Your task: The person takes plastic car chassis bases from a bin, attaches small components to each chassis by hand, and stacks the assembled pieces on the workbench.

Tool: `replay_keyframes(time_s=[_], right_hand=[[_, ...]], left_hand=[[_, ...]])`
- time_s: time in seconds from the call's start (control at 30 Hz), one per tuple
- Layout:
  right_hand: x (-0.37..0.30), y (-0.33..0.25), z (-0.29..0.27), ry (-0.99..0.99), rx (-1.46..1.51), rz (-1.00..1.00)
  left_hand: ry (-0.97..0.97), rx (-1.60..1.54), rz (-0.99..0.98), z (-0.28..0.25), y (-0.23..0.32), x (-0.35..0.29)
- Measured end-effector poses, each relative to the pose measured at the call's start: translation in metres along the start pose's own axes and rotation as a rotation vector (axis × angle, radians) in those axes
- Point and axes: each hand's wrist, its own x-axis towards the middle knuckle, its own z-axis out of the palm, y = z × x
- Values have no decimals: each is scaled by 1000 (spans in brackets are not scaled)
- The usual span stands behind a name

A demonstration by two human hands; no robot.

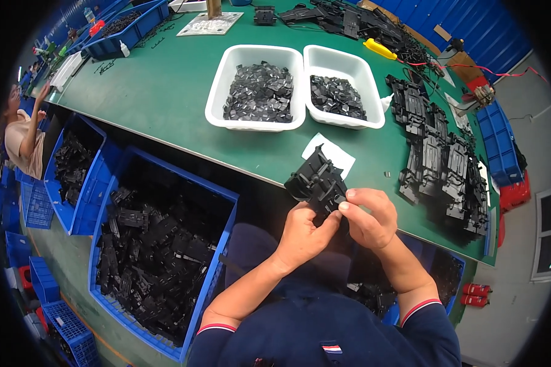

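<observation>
My left hand (305, 237) is closed around the lower end of a black moulded plastic housing (319, 177), held tilted just off the table's front edge. The thumb and fingertips of my right hand (373, 219) pinch a small black plastic piece (340, 199) against the housing's right side. Whether that piece is seated in the housing or apart from it, I cannot tell. Behind the housing, a white sheet of paper (335, 153) lies on the green table (159, 92). Farther back stand two white tubs, a left one (212, 101) and a right one (373, 119), both holding many small black pieces.
Rows of black housings (431, 159) cover the table's right side. A dark heap of parts (355, 24) and a yellow-handled tool (379, 49) lie at the back. Below the table's left edge sit blue crates (196, 318) of black parts. Another person (26, 137) is at far left.
</observation>
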Motion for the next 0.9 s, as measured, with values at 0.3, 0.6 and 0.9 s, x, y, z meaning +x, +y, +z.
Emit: replay_keyframes(time_s=[0.3, 0.6, 0.9], right_hand=[[4, -12, 3, -37, 63, -1], [11, -18, 6, -71, 97, 31], [10, -20, 6, -101, 117, 36]], left_hand=[[4, 160, 140, 1, 7, -9], [17, 280, 99, -2, 5, -13], [38, 301, 127, -1, 5, -14]])
